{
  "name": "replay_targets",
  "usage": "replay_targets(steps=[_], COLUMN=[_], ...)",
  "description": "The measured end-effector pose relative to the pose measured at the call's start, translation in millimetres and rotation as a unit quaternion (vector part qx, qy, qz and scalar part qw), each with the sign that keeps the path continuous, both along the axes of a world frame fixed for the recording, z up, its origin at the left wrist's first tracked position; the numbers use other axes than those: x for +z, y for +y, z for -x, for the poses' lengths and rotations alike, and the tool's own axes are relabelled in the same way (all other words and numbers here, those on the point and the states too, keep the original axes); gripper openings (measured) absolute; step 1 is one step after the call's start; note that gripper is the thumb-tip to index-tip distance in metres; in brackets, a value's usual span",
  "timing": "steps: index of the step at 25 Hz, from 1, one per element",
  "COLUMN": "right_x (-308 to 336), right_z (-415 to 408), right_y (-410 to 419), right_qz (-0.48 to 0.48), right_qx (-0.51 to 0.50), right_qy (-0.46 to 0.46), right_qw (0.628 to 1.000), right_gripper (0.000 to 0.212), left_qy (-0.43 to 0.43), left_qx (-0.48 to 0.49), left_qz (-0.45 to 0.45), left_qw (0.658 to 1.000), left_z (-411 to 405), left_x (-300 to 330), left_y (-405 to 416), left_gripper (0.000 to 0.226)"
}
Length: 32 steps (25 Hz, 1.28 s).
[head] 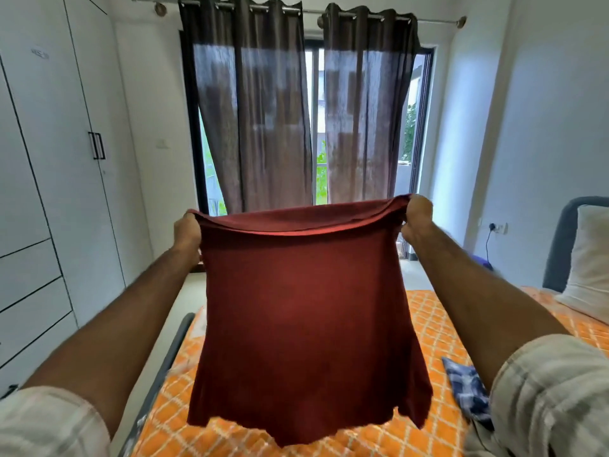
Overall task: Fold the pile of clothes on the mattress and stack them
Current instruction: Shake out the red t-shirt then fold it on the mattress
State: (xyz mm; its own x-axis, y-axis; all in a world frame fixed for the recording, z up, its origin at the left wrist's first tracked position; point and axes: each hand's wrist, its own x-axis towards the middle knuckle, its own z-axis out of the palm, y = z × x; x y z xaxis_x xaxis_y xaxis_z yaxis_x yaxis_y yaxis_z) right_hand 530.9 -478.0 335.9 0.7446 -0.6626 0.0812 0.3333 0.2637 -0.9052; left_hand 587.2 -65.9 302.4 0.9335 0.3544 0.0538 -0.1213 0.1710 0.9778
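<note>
1. Hanging in the air: maroon garment (306,311), stretched by its top edge between the left hand (187,233) and right hand (416,222), well above the mattress (425,321). Lower hem dangles free below the fingers, blurred, so probably swinging.
2. Grip state: both hands have fingers curled round the top corners, cloth bunched into each fist. Top edge rolls over between the fists and sags slightly at the middle.
3. Risk, slip: the hold is on corners only. If one fist loosens, that side drops and the garment collapses into a heap, so the spread has to be redone.
4. Risk, skewed fold: the right fist sits a little higher than the left. Laying it down like that likely lands it crooked, with creases baked into the fold.
5. Risk, landing zone: blue checked cloth (468,387) lies on the mattress below the right forearm. Dropping the maroon piece over it could tangle the two.
6. Hidden: fingertips are buried in the fabric, so the exact pinch can't be read. Garment type is unclear; no sleeves or neckline show. The mattress directly behind it is blocked, so I can't tell whether any pile or folded stack sits there.
7. Cut off: checked cloth runs behind the right sleeve (543,400); pillow (590,258) is clipped at the frame edge.
</note>
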Motion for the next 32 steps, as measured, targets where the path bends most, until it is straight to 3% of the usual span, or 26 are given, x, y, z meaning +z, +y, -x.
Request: replay_targets(steps=[3, 7, 12, 14, 18, 20, 22, 24, 25, 28, 30, 32], right_x=[14, 42, 43, 21, -73, -141, -217, -285, -314, -384, -405, -409], right_z=[-35, -66, -79, -69, -21, 17, 58, 105, 129, 178, 196, 206], right_y=[4, 8, -1, -1, 0, 0, 5, 12, 14, 11, 9, 10], right_qz=[0.007, -0.007, -0.118, -0.132, -0.136, -0.143, -0.132, -0.108, -0.091, 0.018, 0.213, 0.412], right_qx=[0.035, 0.091, 0.107, 0.084, 0.011, -0.012, -0.029, -0.053, -0.062, -0.018, 0.075, 0.168], right_qy=[-0.033, -0.165, -0.268, -0.251, -0.099, -0.021, 0.06, 0.151, 0.199, 0.357, 0.462, 0.534], right_qw=[0.999, 0.982, 0.95, 0.955, 0.986, 0.989, 0.989, 0.981, 0.974, 0.934, 0.858, 0.719], right_gripper=[0.027, 0.033, 0.031, 0.03, 0.027, 0.025, 0.027, 0.026, 0.025, 0.034, 0.042, 0.044], left_qy=[-0.038, -0.124, -0.191, -0.192, -0.119, -0.042, 0.067, 0.199, 0.256, 0.359, 0.362, 0.352], left_qx=[-0.064, -0.154, -0.178, -0.156, -0.07, -0.033, -0.019, -0.086, -0.153, -0.332, -0.333, -0.317], left_qz=[0.028, 0.063, 0.107, 0.118, 0.068, 0.008, -0.138, -0.324, -0.418, -0.632, -0.707, -0.761], left_qw=[0.997, 0.978, 0.959, 0.962, 0.988, 0.999, 0.988, 0.921, 0.858, 0.601, 0.509, 0.444], left_z=[-27, -66, -92, -83, -23, 20, 69, 111, 127, 154, 161, 171], left_x=[16, 40, 37, 14, -81, -153, -227, -286, -307, -341, -350, -354], left_y=[-20, -26, -21, -19, -5, 8, 29, 56, 67, 90, 91, 80], left_gripper=[0.034, 0.034, 0.031, 0.027, 0.029, 0.032, 0.041, 0.039, 0.044, 0.047, 0.045, 0.04])
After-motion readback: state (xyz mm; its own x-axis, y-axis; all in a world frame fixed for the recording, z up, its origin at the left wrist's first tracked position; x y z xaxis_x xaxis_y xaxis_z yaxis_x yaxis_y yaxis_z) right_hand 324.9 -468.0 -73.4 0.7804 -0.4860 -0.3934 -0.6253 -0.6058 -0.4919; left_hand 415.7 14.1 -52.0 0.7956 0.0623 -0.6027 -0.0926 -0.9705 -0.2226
